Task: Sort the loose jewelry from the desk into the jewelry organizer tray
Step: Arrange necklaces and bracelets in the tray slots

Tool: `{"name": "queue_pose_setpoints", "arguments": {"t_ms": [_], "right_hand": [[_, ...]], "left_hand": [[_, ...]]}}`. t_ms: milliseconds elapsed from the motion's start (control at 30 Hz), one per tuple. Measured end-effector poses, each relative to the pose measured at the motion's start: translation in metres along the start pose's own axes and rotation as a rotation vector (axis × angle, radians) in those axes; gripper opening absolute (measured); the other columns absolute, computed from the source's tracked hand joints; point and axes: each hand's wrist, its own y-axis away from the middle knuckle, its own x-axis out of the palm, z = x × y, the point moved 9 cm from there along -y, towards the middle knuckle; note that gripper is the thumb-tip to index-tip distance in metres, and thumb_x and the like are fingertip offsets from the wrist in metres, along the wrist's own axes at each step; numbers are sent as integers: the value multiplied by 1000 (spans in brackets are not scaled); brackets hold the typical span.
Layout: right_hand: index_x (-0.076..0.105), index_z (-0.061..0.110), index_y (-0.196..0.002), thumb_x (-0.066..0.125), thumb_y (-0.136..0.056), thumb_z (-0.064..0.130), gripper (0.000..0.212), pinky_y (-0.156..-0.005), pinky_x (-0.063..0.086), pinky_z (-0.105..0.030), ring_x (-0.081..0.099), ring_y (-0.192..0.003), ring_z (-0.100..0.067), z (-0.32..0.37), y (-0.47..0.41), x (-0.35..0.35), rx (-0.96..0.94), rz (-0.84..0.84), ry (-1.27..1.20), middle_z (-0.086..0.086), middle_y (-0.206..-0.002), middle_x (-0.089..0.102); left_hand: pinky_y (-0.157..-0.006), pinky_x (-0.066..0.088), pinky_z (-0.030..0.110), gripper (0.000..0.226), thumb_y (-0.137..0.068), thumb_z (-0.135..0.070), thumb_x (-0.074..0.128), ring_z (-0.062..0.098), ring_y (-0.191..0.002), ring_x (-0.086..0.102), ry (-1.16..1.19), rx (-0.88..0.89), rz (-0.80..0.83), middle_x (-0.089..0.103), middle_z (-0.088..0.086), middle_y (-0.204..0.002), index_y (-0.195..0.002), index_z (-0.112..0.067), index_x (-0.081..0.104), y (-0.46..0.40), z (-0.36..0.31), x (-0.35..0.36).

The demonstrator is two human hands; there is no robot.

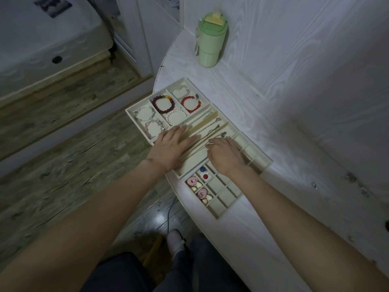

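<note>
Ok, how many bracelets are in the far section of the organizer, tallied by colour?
Dark red bracelet: 1
Bright red bracelet: 1
White pearl bracelet: 1
Pale translucent bracelet: 1
Silver charm bracelet: 1
Pink bracelet: 1
Total: 6

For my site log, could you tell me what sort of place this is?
Probably a bedroom at home: a mattress lies beside a white wood-grain desk, which bears a jewelry tray and a green tumbler.
</note>
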Motion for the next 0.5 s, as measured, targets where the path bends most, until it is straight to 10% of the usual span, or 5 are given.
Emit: {"name": "queue_pose_setpoints", "arguments": {"t_ms": [500], "right_hand": [[52,14,-134,35,-101,19,37,-118,8,-33,28,-138,-20,3,1,0,43,-9,-36,-4,-148,38]], "left_hand": [[-115,9,37,93,-87,-25,63,23,-145,0,-64,84,12,-5,-1,-158,-150,-33,-5,1,-12,3]]}}
